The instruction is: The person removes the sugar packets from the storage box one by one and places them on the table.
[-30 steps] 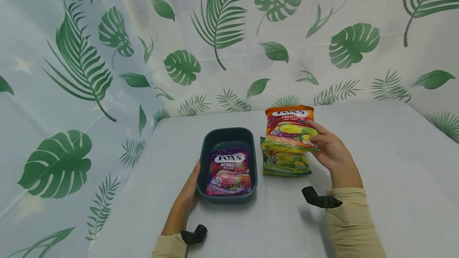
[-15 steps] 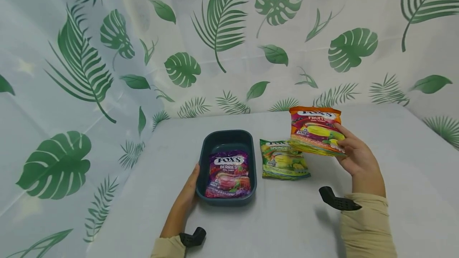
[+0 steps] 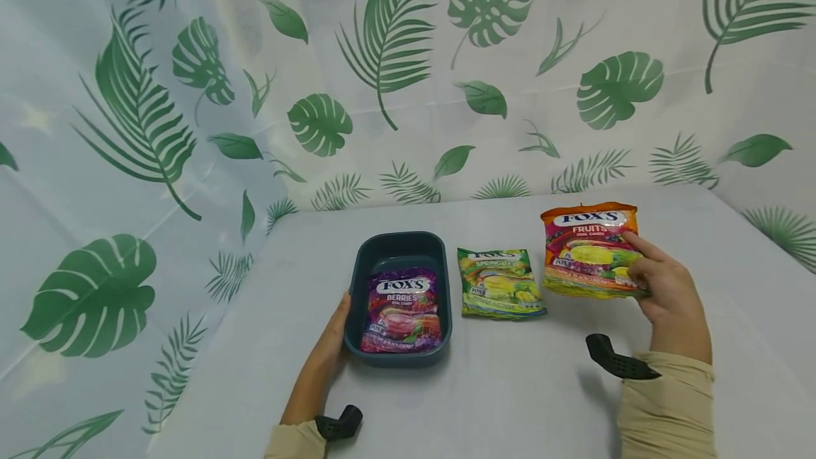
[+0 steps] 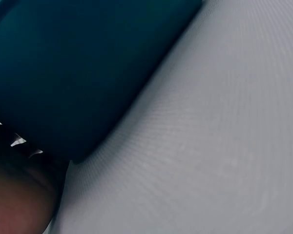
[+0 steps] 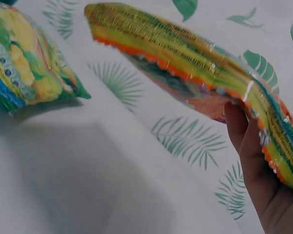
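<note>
Legibly | right hand (image 3: pixel 668 292) grips FOX'S FRUITS bag (image 3: pixel 588 250) | tub (image 3: pixel 398 360): BERRIES bag (image 3: pixel 401 314)

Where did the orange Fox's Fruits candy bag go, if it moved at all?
Yes, rightward: in the head view, the Fox's Fruits bag overlapped the green Fox's Spring Tea bag; now it's right of it.

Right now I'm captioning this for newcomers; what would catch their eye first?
Probably the orange-topped Fruits candy bag, gripped at its right side by the right hand, at the head view's right. Next, the purple Berries bag inside the teal tray, with the left hand against the tray's left side. Between tray and held bag, a green candy bag lies on the white table.
</note>
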`<state>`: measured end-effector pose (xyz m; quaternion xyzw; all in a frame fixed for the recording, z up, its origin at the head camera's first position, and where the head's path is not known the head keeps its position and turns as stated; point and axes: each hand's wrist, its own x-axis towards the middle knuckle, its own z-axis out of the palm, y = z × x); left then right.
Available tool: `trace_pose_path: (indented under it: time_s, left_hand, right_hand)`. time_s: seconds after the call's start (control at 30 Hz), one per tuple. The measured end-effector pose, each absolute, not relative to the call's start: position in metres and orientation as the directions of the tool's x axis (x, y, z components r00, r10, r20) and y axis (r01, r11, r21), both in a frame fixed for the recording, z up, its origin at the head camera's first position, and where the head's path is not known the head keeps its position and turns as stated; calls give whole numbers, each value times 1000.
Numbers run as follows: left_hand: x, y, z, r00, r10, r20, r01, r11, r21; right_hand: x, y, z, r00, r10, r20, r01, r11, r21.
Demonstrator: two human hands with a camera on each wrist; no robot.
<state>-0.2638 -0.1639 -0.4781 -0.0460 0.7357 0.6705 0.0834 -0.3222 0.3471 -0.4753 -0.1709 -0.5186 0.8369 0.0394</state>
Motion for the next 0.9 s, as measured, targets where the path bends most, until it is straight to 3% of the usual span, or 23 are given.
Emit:
trace_pose_path:
  time_s: [0.23, 0.9]
  left_hand:
    - [-263, -165, -479, -983, 64, -171, -164, 97, 982]
    - [-263, -163, -477, -984, 41, -171, -165, 130, 978]
  right_hand:
    - [-319, 341, -470, -879, 350, -324, 211, -325, -922]
    - [-326, 336, -478, -833, 419, -361, 398, 0, -918]
